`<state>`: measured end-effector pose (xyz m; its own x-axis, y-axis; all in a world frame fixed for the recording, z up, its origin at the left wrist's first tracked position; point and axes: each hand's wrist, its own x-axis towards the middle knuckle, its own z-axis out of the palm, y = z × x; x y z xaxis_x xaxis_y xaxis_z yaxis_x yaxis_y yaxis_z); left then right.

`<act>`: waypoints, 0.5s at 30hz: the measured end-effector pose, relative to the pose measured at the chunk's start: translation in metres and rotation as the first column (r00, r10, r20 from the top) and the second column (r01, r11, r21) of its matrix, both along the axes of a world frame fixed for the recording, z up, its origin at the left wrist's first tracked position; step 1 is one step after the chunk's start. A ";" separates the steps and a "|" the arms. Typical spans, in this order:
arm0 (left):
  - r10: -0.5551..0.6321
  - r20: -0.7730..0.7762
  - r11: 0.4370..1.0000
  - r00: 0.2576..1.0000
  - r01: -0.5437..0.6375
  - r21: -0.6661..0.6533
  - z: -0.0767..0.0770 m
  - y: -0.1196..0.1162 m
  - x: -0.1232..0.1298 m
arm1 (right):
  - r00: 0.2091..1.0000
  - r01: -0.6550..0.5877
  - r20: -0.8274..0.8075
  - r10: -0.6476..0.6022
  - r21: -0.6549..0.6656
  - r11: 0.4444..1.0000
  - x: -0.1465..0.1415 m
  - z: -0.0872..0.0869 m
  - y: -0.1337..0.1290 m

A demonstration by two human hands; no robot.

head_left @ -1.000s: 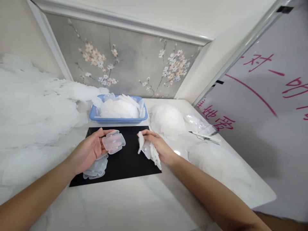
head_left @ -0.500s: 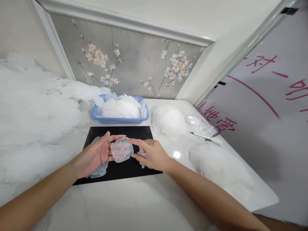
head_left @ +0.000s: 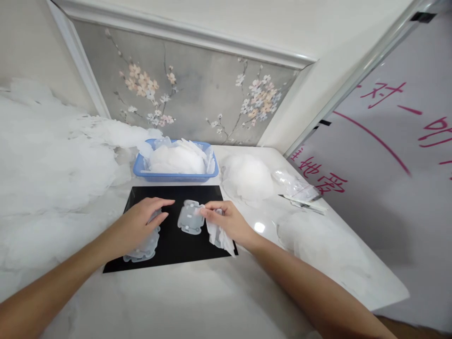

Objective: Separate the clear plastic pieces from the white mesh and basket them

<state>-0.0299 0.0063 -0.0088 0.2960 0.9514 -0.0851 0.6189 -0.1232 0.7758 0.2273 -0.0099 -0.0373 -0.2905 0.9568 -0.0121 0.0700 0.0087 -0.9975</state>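
Observation:
My right hand pinches the edge of a translucent plastic piece with rounded, notched edges, above the black mat. Below that hand's palm are more whitish pieces, partly covered by the fingers; whether they are gripped too is unclear. My left hand is apart from the held piece, its thumb and fingers spread with nothing between them. Under and beside it, similar translucent pieces lie stacked on the mat's left side, partly hidden by the hand.
Behind the mat stands a blue basket full of white pieces. A large pile of them covers the left. To the right are a white heap, clear bags, a pen-like object and another pile.
My left hand has let go of the translucent piece, moved left and turned palm down. My right hand now holds that piece alone, slightly farther right.

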 end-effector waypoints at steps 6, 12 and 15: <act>-0.106 -0.360 0.964 0.927 0.185 0.193 -0.014 0.019 -0.016 | 0.962 -0.073 -0.272 -0.036 -0.379 0.922 0.005 0.005 0.005; -0.048 -0.340 0.955 0.939 0.143 0.259 -0.003 0.019 -0.009 | 0.943 -0.097 -0.328 -0.048 -0.412 0.906 0.004 0.005 0.004; -0.012 -0.268 0.957 0.963 0.089 0.277 0.001 0.017 -0.008 | 0.936 -0.082 -0.343 -0.079 -0.432 0.898 0.002 0.003 0.005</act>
<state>-0.0381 0.0233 -0.0075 0.3482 0.9315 0.1055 0.7818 -0.3506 0.5156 0.2297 -0.0046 -0.0342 -0.3549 0.8771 -0.3235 -0.2771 -0.4292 -0.8597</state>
